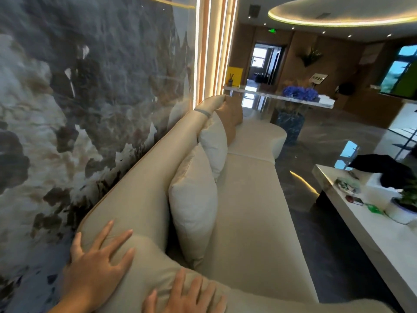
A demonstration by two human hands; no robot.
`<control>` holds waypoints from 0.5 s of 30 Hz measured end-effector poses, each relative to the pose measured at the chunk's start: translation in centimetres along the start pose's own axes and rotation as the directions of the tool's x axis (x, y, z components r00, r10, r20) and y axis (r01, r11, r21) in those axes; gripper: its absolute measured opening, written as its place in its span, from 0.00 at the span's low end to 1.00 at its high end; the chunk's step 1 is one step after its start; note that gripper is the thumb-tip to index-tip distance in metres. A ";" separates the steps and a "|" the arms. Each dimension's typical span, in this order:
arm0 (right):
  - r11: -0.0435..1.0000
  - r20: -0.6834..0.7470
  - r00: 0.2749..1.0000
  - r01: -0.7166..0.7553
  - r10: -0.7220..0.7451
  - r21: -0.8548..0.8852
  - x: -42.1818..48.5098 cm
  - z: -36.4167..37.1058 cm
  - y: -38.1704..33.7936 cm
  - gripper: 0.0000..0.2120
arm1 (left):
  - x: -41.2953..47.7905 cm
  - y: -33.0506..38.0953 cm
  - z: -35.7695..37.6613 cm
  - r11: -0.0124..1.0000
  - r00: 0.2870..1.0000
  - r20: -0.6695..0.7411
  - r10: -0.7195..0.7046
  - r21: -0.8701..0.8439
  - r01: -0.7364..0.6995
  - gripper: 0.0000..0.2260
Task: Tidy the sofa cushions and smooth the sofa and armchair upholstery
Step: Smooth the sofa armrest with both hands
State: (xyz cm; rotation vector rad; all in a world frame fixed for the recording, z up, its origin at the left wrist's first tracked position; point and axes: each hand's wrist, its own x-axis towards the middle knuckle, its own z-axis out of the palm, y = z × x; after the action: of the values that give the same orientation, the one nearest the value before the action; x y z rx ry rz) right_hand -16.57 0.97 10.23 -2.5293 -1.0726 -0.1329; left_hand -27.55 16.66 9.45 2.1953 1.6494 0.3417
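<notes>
A long cream sofa (250, 213) runs away from me along the marble wall. Its padded backrest (144, 181) curves round to the near end. My left hand (97, 265) lies flat and open on the near corner of the backrest, fingers spread. My right hand (185, 297) rests flat on the near arm, fingers apart, holding nothing. A cream cushion (194, 206) leans upright against the backrest. Behind it stands a white cushion (214, 143), and a tan cushion (232, 118) sits at the far end.
A dark-and-white marble wall (79, 98) is close on the left. A white coffee table (365, 224) at the right holds a potted plant (406, 204), a black cloth (383, 168) and small items. Glossy dark floor (316, 154) lies between. Blue flowers (300, 92) sit on a far counter.
</notes>
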 end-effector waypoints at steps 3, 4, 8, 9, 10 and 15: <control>0.998 -0.059 0.997 0.058 -0.056 0.025 0.4 0.9 0.4 0.32 | -0.1 -0.3 0.3 0.999 1.000 0.001 0.017 0.040 -0.017 0.26; 0.997 0.013 0.997 0.072 -0.072 0.029 0.2 0.8 1.1 0.32 | -0.1 -0.6 0.5 0.997 0.999 0.007 0.036 0.063 -0.036 0.27; 0.979 0.174 0.963 0.203 -0.205 0.031 0.9 -1.2 5.2 0.31 | 0.8 -1.9 0.9 0.985 0.994 0.059 0.096 0.140 -0.104 0.29; 0.965 0.170 0.952 0.262 -0.256 -0.016 1.0 -1.9 6.3 0.31 | 0.9 -2.2 1.1 0.981 0.992 0.062 0.107 0.154 -0.116 0.29; 0.959 0.238 0.935 0.280 -0.263 -0.038 1.1 -2.5 6.9 0.32 | 1.0 -2.4 1.3 0.978 0.991 0.061 0.116 0.167 -0.125 0.29; 0.988 0.453 0.886 0.141 -0.099 -0.058 -0.8 -2.8 5.8 0.37 | 0.3 -0.6 0.0 0.976 0.991 0.135 0.020 0.212 -0.049 0.26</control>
State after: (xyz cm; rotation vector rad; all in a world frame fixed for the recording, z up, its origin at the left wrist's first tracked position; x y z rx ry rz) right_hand -12.85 -4.32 10.81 -2.6412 -1.4242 0.4038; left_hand -27.98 17.09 9.15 2.3482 1.6442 0.0247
